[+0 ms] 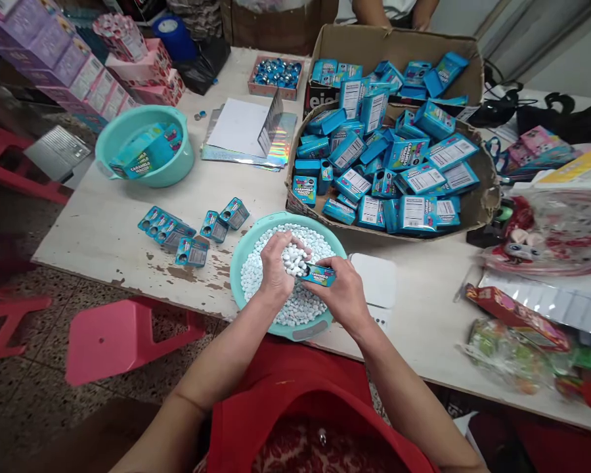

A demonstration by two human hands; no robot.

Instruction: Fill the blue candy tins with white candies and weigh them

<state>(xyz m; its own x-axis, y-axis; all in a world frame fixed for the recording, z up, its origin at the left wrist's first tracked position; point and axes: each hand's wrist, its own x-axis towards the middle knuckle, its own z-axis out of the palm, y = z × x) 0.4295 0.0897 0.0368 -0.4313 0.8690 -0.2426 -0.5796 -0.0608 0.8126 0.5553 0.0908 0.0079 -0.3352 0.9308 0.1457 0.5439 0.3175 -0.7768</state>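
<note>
Head | teal bowl [237, 261] — white candies [256, 276] | carton [398, 45] — blue boxes [404, 157] | right hand [345, 297]: small box [318, 274]

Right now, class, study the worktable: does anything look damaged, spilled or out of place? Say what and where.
The white painted table is chipped along its near edge, left of the round teal plastic bowl. The brown cardboard box has its front wall bent down and frayed, small blue cartons heaped loosely inside.

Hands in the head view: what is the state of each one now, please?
Left hand: closed loosely on white candies, above the teal bowl.
Right hand: closed on a small blue box.
</note>
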